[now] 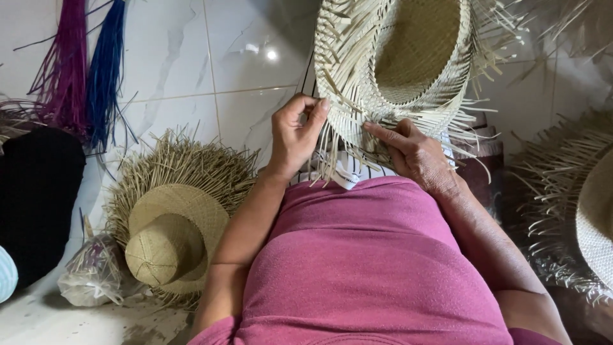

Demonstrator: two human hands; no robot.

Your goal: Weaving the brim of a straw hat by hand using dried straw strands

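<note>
1. Unfinished straw hat (408,57) held upside down over the lap, crown opening facing the camera, loose strands sticking out all round the brim.
2. Left hand (295,135) pinches strands at the brim's near-left edge, thumb and fingers closed on them.
3. Right hand (415,153) grips the brim's near edge, fingers flat on the weave.
4. Finished-crown hat (172,233) lies on the tile floor (191,51) to the left, plastic bag (92,275) beside it.
5. Purple and blue fibre bundles (86,70) top left.

— How's the light?
— Soft and even, fairly bright. A small glare spot sits on the glossy floor tiles (271,55).
— Any shadows?
— Dim at the right edge, and the black bundle (38,198) on the left shows no detail.
— Sharpness?
— The straw hat (408,64) is crisp; the corners look slightly stretched.
</note>
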